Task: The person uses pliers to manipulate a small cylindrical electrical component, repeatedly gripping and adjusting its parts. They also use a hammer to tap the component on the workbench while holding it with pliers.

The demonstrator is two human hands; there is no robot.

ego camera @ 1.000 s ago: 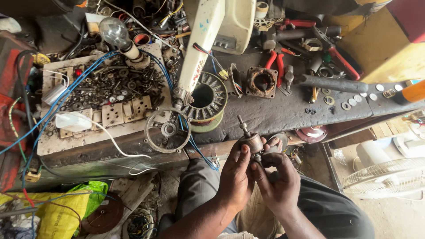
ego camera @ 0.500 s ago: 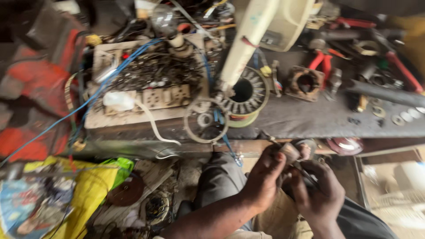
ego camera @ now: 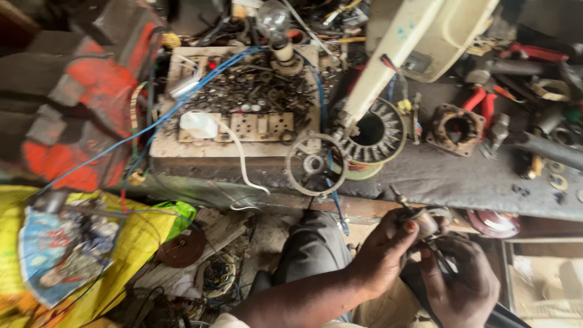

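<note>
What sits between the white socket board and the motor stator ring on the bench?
Head view: a thin round wire ring guard with a small hub lies between the socket board and the stator ring, its rim overlapping the board's lower right corner.

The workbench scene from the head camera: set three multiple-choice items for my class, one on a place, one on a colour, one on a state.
1. Where does the white plug lie?
A. On the board with sockets
B. On the floor
C. In the person's right hand

2. What colour are the handles of the pliers on the bench?
A. Green
B. Red
C. White

3. How is the small metal motor part held?
A. It lies loose on the bench
B. It hangs from a wire
C. Between both hands, below the bench edge

Answers:
1 A: the plug rests on the pale socket board, its white cord trailing off the front edge.
2 B: both handles show red beside the square metal housing.
3 C: the left hand grips it and the right hand meets it from below.
</note>
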